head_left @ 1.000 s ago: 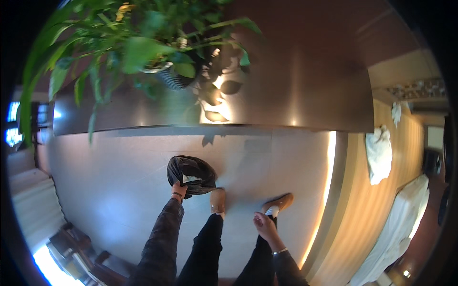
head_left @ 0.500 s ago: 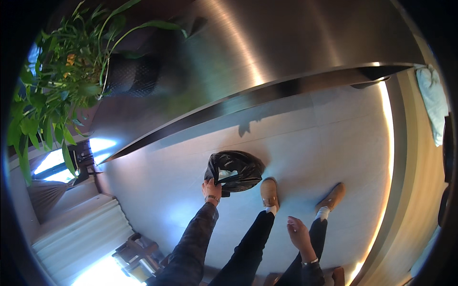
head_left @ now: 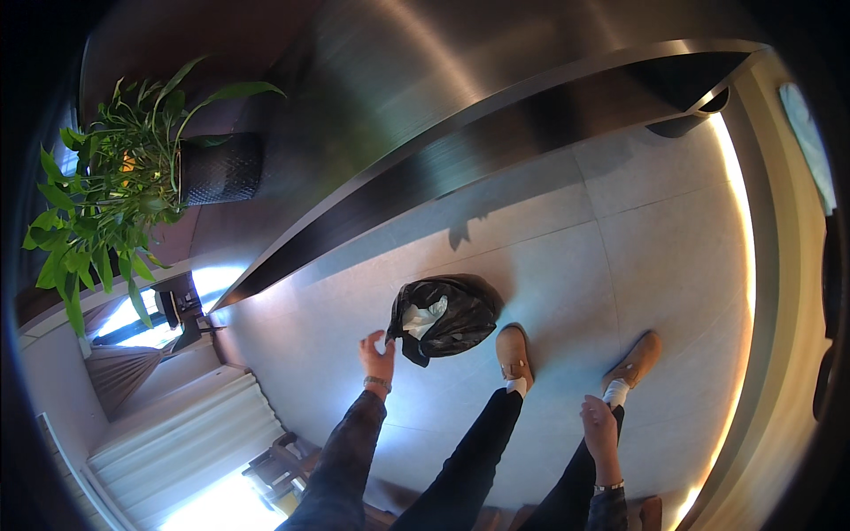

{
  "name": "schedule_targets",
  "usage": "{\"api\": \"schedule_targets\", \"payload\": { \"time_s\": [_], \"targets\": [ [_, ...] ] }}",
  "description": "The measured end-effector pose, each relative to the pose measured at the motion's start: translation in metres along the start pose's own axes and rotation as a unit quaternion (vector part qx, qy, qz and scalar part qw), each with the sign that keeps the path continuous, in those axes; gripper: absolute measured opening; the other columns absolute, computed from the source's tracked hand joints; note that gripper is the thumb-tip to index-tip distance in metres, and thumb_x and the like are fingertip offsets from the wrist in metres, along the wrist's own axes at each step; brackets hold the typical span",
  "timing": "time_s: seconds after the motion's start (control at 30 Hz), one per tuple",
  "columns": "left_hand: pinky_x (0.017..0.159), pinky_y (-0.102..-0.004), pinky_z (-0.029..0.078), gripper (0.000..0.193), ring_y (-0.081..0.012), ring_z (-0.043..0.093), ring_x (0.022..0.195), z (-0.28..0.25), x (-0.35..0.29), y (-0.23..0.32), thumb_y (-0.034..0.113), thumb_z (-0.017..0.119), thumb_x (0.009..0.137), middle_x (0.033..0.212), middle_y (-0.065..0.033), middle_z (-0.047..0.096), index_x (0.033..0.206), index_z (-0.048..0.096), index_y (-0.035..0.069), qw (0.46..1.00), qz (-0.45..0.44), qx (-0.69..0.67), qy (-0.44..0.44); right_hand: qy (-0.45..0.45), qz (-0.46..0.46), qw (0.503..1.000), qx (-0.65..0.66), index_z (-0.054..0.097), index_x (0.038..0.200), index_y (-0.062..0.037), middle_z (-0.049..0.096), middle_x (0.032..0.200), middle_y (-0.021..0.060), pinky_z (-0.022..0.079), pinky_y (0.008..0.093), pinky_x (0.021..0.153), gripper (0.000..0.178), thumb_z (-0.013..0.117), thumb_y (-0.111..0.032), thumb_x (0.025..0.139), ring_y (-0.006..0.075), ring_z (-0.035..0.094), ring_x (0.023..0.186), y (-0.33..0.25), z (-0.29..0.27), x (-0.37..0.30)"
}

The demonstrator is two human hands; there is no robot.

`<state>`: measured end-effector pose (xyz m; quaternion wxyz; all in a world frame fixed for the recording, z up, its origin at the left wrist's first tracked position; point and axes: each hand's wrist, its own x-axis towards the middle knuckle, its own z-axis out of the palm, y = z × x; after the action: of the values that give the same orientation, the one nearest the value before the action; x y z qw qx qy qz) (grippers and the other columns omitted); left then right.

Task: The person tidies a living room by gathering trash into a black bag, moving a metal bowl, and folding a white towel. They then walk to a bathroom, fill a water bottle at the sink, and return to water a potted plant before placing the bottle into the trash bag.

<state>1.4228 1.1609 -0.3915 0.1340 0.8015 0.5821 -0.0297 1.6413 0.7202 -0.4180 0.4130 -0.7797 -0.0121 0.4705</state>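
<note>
A black plastic bag (head_left: 465,311) stands on the grey floor in front of my feet, its mouth gaping toward the left. Crumpled white stuff (head_left: 425,316) shows inside it. Right beside the bag's left edge is my left hand (head_left: 378,358), with its fingers curved and a gap between them and the thumb; I see nothing in its grasp. My right hand (head_left: 599,429) hangs over my right leg, away from the bag, its fingers loosely bent and holding nothing that shows.
A potted green plant (head_left: 111,199) in a dark textured pot (head_left: 221,168) stands at the far left. The large brushed-metal surface (head_left: 390,97) runs across the far side. My brown shoes (head_left: 513,352) are near the bag. At the lower left are a pale curtain (head_left: 190,434) and wooden furniture (head_left: 283,465).
My left hand has come off the bag's rim and moved slightly left, its fingers parting. The bag stays on the floor. My right hand has shifted a little to the right with the view.
</note>
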Motion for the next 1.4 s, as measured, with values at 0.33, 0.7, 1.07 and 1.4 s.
{"api": "schedule_targets", "payload": {
  "time_s": [0.33, 0.7, 1.07, 1.4],
  "targets": [
    [0.099, -0.0339, 0.040, 0.082, -0.0170, 0.051, 0.106, -0.205, 0.174, 0.183, 0.026, 0.078, 0.084, 0.119, -0.0065, 0.052, 0.148, 0.030, 0.005, 0.876, 0.102, -0.402, 0.245, -0.018, -0.018, 1.000, -0.009, 0.061, 0.117, -0.0021, 0.067, 0.093, 0.0093, 0.053, 0.0282, 0.074, 0.024, 0.059, -0.014, 0.096, 0.0171, 0.066, 0.082, 0.006, 0.004, -0.005],
    [0.095, -0.0345, 0.043, 0.072, -0.0178, 0.053, 0.109, -0.252, 0.273, 0.194, 0.021, 0.085, 0.075, 0.123, -0.0061, 0.054, 0.132, 0.043, 0.006, 0.820, 0.107, -0.518, 0.220, -0.006, -0.059, 0.998, -0.032, 0.062, 0.112, -0.0006, 0.068, 0.100, 0.0188, 0.056, 0.0333, 0.072, 0.020, 0.060, -0.011, 0.094, 0.0290, 0.070, 0.083, -0.004, 0.021, -0.004],
    [0.096, -0.0386, 0.047, 0.072, -0.0234, 0.055, 0.114, -0.238, 0.202, 0.207, 0.020, 0.082, 0.078, 0.129, -0.0129, 0.054, 0.135, 0.043, 0.000, 0.806, 0.142, -0.512, 0.260, -0.012, -0.085, 0.995, -0.047, 0.060, 0.113, -0.0021, 0.068, 0.099, 0.0192, 0.056, 0.0357, 0.072, 0.021, 0.061, -0.009, 0.093, 0.0321, 0.069, 0.084, 0.003, 0.019, 0.004],
    [0.100, -0.0462, 0.043, 0.085, -0.0257, 0.053, 0.121, -0.234, 0.213, 0.205, 0.025, 0.085, 0.075, 0.138, -0.0091, 0.051, 0.143, 0.037, 0.008, 0.807, 0.157, -0.498, 0.277, -0.010, -0.041, 0.999, -0.031, 0.061, 0.112, 0.0000, 0.067, 0.103, 0.0180, 0.053, 0.0352, 0.084, 0.021, 0.060, -0.009, 0.093, 0.0320, 0.067, 0.096, 0.024, 0.014, 0.005]
  ]
}}
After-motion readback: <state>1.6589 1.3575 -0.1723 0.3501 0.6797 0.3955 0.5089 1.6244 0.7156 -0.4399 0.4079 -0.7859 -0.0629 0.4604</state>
